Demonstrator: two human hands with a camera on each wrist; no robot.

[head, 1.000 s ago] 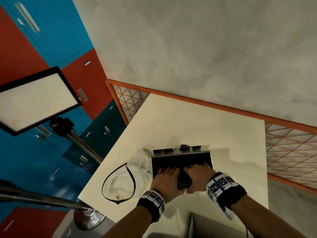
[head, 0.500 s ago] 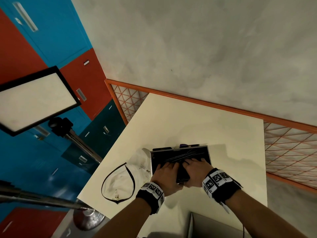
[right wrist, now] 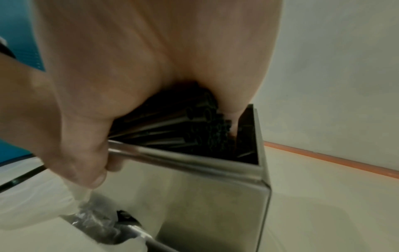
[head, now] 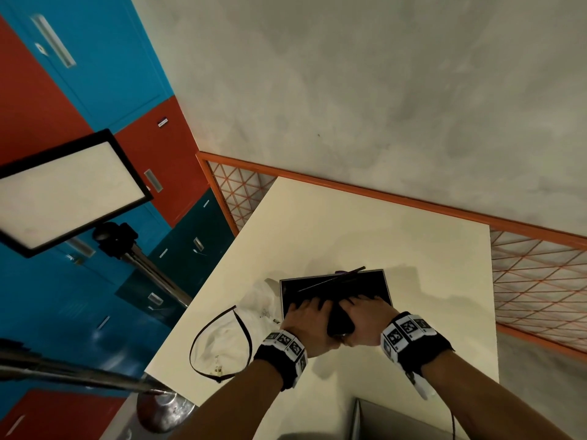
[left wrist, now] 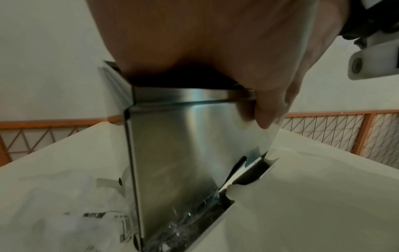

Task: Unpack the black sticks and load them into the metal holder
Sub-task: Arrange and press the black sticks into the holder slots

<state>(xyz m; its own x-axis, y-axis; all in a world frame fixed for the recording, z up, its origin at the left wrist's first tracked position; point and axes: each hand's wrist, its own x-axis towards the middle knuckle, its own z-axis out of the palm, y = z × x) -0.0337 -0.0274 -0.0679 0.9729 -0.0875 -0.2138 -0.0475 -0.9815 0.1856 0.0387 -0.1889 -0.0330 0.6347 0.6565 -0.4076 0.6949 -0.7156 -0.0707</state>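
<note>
Item 1, holder (head: 333,289): steel box, open top, on the desk (head: 397,242) at 6 o'clock from centre, just beside the near edge.

Item 2, sticks (right wrist: 177,126): black, hollow-ended, bundled inside the holder. A few loose ones (head: 332,280) lie slantwise across the opening toward 1 o'clock, tips past the far rim.

Item 3, left hand (head: 306,322): fingers reach into the opening at 9 o'clock of the bundle, thumb down the outer wall. Whether the fingers clamp anything, I cannot tell.

Item 4, right hand (head: 365,315): wraps the bundle, fingers curled round it, thumb outside the near rim.

Item 5, bag (head: 222,344): clear, black-trimmed, lying flat at 9 o'clock of the holder, touching its base.

Step in hand, as I judge it: seating the bundle; unpacking looks done. Next move calls for letting the bundle go squarely and tipping the slanted strays below the rim.

View notes: only the head view shows the strays and the bag's whole outline. Only the right wrist shows the open stick ends. The left wrist shows the holder's outer wall (left wrist: 172,153) and crumpled wrap at its foot, but no sticks.
</note>
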